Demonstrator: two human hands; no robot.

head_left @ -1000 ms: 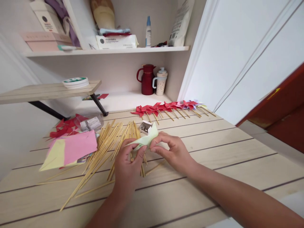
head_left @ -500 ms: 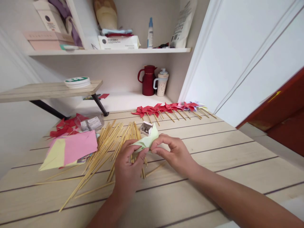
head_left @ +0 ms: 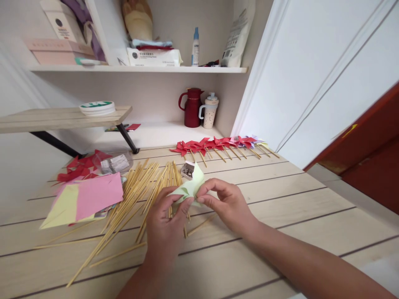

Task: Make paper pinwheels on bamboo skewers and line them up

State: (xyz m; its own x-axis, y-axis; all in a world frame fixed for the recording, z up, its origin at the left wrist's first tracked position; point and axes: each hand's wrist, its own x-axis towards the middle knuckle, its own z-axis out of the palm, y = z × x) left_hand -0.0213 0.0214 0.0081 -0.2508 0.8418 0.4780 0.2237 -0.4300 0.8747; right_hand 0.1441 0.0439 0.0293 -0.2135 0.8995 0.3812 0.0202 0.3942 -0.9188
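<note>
Between my two hands is a pale green paper pinwheel (head_left: pixel 195 179), its blades folded and one point standing up. My left hand (head_left: pixel 166 214) pinches its left side between thumb and fingers. My right hand (head_left: pixel 222 201) is closed on the right side, thumb and forefinger meeting near the pinwheel's centre; any small part in that pinch is hidden. Just behind the pinwheel is a small open box (head_left: pixel 188 169) of shiny metal pins. Many thin wooden sticks (head_left: pixel 131 199) lie loosely beside and under my left hand.
Finished pinwheels on sticks, mostly red (head_left: pixel 215 144), line the table's back edge. To the left lie pink and yellow paper sheets (head_left: pixel 99 195), red folded paper (head_left: pixel 81 166) and a clear plastic box (head_left: pixel 116 163). A raised wooden shelf (head_left: pixel 62 118) and a red jug (head_left: pixel 192 108) stand behind.
The green pinwheel has turned a little, with its blades spread wider and more of it showing on the right. Both hands keep their pinch. The camera view has shifted slightly.
</note>
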